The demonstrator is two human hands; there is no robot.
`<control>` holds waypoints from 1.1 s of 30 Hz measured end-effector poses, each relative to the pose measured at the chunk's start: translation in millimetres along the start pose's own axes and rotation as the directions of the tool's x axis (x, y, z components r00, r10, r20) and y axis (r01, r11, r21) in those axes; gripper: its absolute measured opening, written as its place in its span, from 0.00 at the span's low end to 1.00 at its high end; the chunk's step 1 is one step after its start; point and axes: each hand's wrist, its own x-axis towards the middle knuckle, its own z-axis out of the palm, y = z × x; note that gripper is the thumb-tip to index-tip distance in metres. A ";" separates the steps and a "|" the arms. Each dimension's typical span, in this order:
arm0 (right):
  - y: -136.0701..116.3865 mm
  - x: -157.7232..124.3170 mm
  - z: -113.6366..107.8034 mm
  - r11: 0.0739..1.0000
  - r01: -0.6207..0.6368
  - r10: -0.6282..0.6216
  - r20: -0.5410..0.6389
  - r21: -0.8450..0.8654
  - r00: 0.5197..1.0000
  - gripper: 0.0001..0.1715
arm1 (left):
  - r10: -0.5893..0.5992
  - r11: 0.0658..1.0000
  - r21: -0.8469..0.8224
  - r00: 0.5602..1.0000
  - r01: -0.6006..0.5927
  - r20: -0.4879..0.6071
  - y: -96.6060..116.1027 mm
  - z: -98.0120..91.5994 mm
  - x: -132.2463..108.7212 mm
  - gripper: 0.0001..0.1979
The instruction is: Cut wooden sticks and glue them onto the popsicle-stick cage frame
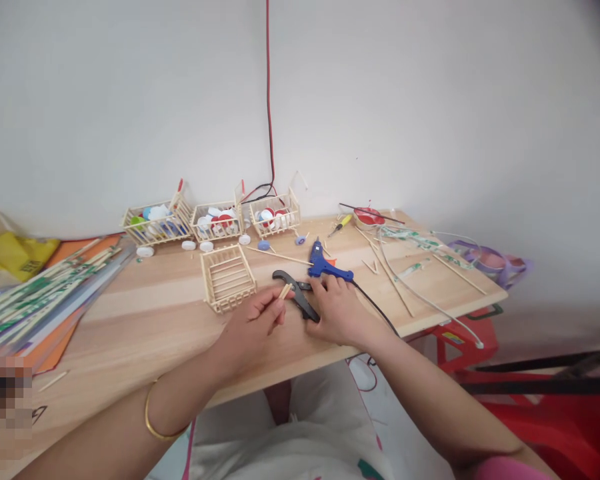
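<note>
My left hand (260,313) is closed in a pinch on short wooden sticks (285,291), their ends pointing up. Just beside it, my right hand (341,311) has its fingers curled over black-handled cutters (305,305) lying on the table. Part of the cutters is hidden under the fingers. Beyond my right hand a blue glue gun (325,264) lies on its side, its cord running toward the table's front edge. A small open basket (229,279) made of wooden sticks stands to the left of the cutters.
Three stick carts (156,227) with bottle-cap wheels hold colourful caps along the wall. Packaged sticks (40,300) cover the left side. A yellow-handled tool (341,225), a red-lined bowl (369,219), loose sticks and a white cable (430,305) lie on the right. A red stool (467,347) stands below.
</note>
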 end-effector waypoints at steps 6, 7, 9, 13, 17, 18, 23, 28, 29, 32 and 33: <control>2.9 0.0 -0.2 0.988 0.061 -0.058 -0.024 0.143 0.998 0.37 | -0.092 0.958 -0.271 0.995 0.098 0.036 3.4 3.7 -0.2 0.13; 6.6 -0.1 -3.1 0.975 0.071 -0.068 -0.020 0.210 0.997 0.37 | -0.108 0.926 -0.358 0.992 0.122 0.060 4.4 4.5 -0.4 0.12; 16.7 -0.5 -11.1 0.917 0.086 -0.101 0.018 0.389 0.995 0.35 | -0.118 0.855 -0.497 0.988 0.152 0.100 6.2 5.6 -0.8 0.11; 41.3 -3.6 -25.6 0.611 0.008 -0.233 0.170 0.792 0.957 0.27 | -0.125 0.794 -0.583 0.985 0.169 0.115 7.5 5.3 -0.9 0.11; 52.9 -13.8 -28.2 0.291 -0.147 -0.343 0.247 0.945 0.906 0.34 | -0.097 0.811 -0.565 0.987 0.153 0.129 5.2 4.5 -0.4 0.10; 51.9 -17.1 -28.2 0.293 -0.131 -0.339 0.231 0.947 0.912 0.35 | -0.077 0.834 -0.536 0.989 0.133 0.126 4.5 4.4 -0.3 0.10; 33.6 -34.1 -33.7 0.620 0.146 -0.255 0.022 0.771 0.967 0.33 | 0.039 0.977 -0.210 0.997 -0.023 0.070 3.3 2.7 -2.4 0.12; 21.3 -44.6 -37.6 0.764 0.245 -0.229 -0.105 0.597 0.968 0.33 | 0.161 0.985 0.046 0.983 -0.165 0.090 8.1 0.3 -8.3 0.13; 20.4 -45.1 -37.5 0.778 0.254 -0.226 -0.120 0.575 0.967 0.33 | 0.182 0.977 0.093 0.978 -0.191 0.101 9.6 0.1 -9.6 0.13; 18.9 -44.3 -37.2 0.804 0.268 -0.237 -0.127 0.531 0.963 0.34 | 0.228 0.944 0.218 0.967 -0.249 0.118 12.9 0.6 -12.2 0.12; 18.5 -43.9 -37.3 0.809 0.270 -0.241 -0.124 0.522 0.962 0.34 | 0.238 0.934 0.245 0.964 -0.260 0.114 13.2 0.8 -12.5 0.12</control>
